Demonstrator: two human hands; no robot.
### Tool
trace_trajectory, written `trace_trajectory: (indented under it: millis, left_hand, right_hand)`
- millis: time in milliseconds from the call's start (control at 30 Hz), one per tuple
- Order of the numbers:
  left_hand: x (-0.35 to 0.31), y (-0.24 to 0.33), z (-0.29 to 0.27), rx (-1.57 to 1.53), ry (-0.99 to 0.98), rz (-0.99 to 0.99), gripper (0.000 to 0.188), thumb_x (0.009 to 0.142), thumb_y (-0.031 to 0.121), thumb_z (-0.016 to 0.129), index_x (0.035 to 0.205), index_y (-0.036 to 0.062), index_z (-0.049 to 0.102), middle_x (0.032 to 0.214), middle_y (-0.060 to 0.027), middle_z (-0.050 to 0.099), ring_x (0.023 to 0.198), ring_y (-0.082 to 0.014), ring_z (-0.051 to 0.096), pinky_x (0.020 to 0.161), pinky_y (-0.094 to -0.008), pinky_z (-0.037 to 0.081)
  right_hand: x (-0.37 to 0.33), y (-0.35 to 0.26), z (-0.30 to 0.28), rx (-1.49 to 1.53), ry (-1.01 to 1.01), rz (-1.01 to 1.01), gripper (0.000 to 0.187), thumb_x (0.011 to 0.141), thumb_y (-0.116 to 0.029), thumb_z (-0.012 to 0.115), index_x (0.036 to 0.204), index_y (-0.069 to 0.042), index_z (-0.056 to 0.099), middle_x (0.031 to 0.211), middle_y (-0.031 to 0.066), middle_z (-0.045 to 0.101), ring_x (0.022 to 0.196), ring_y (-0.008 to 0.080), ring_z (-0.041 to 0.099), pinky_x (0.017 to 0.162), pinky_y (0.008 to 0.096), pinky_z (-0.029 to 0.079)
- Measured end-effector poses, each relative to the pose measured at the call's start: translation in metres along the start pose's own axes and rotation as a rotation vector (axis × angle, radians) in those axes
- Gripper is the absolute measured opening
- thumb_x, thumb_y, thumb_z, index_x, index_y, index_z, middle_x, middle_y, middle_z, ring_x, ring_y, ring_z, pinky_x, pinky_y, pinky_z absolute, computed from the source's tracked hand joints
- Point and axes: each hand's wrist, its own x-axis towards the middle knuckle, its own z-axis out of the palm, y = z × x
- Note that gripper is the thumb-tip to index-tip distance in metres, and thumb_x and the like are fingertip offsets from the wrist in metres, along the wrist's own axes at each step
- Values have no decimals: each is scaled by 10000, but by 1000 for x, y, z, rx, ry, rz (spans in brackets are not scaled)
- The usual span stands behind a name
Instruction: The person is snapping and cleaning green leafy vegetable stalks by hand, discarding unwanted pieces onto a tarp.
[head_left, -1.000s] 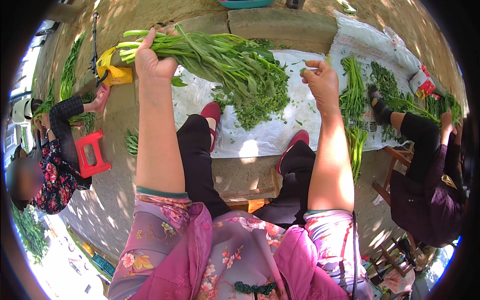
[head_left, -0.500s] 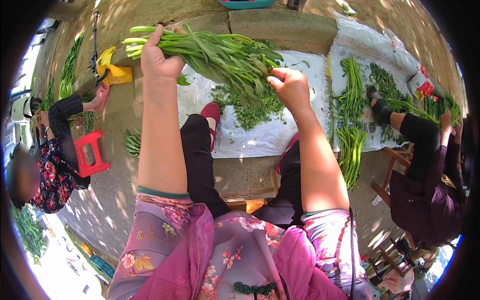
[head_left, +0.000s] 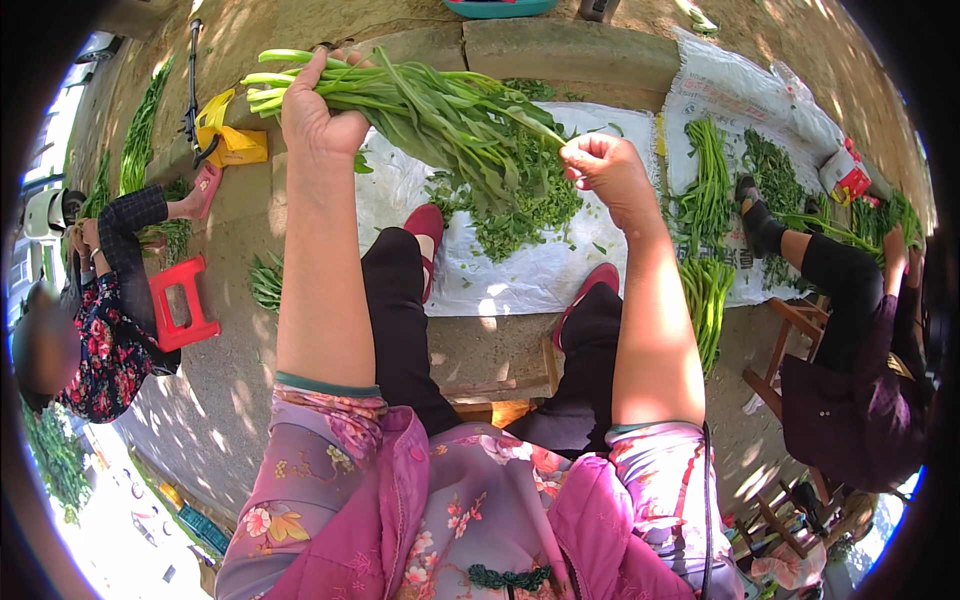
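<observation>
Leafy greens (head_left: 430, 108), wrapped near the stem ends by the left hand (head_left: 322, 120), likely want a light touch (leaves bruise) where the right hand (head_left: 614, 175) pinches one tip.

Outdr. roadside spot w/ sun-dappled pavemt. (head_left: 235, 360), concr. kerb (head_left: 570, 52), bare dirt (head_left: 325, 20) & white veh. (head_left: 42, 220)

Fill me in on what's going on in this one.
The camera wearer's left hand holds a bunch of greens by its stem end, up over a white sheet. The right hand pinches the tip of a leaf at the other end. A loose pile of leaves lies on the sheet under the bunch. Off to the right are more long stalks, and another person there has a hand on some greenery.
</observation>
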Motion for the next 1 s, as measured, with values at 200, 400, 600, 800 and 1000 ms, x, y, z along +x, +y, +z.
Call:
trace_trajectory:
  millis: [200,400,600,800,1000]
  left_hand:
    - [0,-2,1,29,9,25,122,878,105,567,949,27,506,870,-82,552,850,-262,553,802,-451,467]
    - [7,4,-6,15,-24,26,107,879,105,566,929,24,516,868,-82,552,840,-261,549,798,-445,469]
    - [7,3,-5,23,-40,39,99,878,103,563,915,25,514,865,-78,550,828,-250,548,792,-436,471]
    - [9,3,-8,-54,-83,64,108,894,135,533,908,33,502,852,-79,542,791,-237,526,755,-416,460]
    - [-1,5,-7,-215,-54,105,170,896,209,517,896,43,483,840,-106,516,786,-235,497,737,-398,456]
  right_hand:
    - [-11,-19,-3,91,-13,68,93,844,-115,619,808,-29,612,686,13,597,583,79,534,529,218,418]
    - [-16,-22,-13,59,-132,6,92,862,-141,595,841,-52,605,707,-18,573,599,63,514,576,211,433]
    - [-24,-31,-10,-25,-30,-56,90,837,-82,556,806,-11,602,646,-11,550,552,56,471,505,210,367]
    - [-23,-22,-6,-197,-50,-85,127,827,-122,581,736,-36,607,629,-28,547,550,37,455,506,198,359]
    - [-34,-35,16,-61,-31,1,147,821,-155,622,741,-33,606,660,-2,577,544,49,484,513,191,386]
